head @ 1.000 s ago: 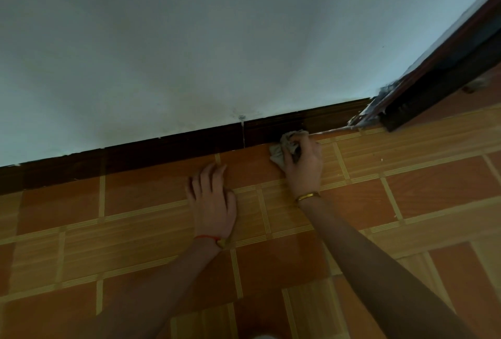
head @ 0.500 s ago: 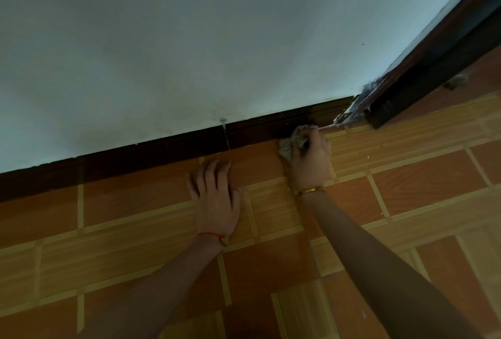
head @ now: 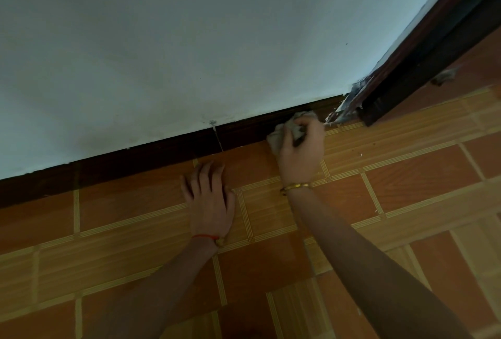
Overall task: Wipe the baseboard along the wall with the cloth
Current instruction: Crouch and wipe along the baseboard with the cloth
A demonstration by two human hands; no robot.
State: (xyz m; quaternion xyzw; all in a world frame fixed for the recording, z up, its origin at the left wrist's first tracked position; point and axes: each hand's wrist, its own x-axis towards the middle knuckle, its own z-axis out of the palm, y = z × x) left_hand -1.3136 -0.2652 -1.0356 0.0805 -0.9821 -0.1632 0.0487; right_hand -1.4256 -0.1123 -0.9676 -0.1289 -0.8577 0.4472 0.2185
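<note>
A dark brown baseboard (head: 151, 158) runs along the foot of the pale wall, rising from lower left to upper right. My right hand (head: 302, 148), with a gold bangle at the wrist, is shut on a crumpled grey-white cloth (head: 276, 135) and presses it against the baseboard near its right end. My left hand (head: 210, 197), with a red string at the wrist, lies flat on the floor tiles with its fingers spread, just short of the baseboard.
A dark wooden door frame (head: 423, 62) stands at the right, with chipped paint and debris (head: 344, 109) where it meets the baseboard. A thin pale seam (head: 218, 140) splits the baseboard. Orange and tan floor tiles (head: 406, 176) fill the foreground.
My right hand has slid the cloth to the right along the baseboard, closer to the door frame. My left hand stays flat on the floor.
</note>
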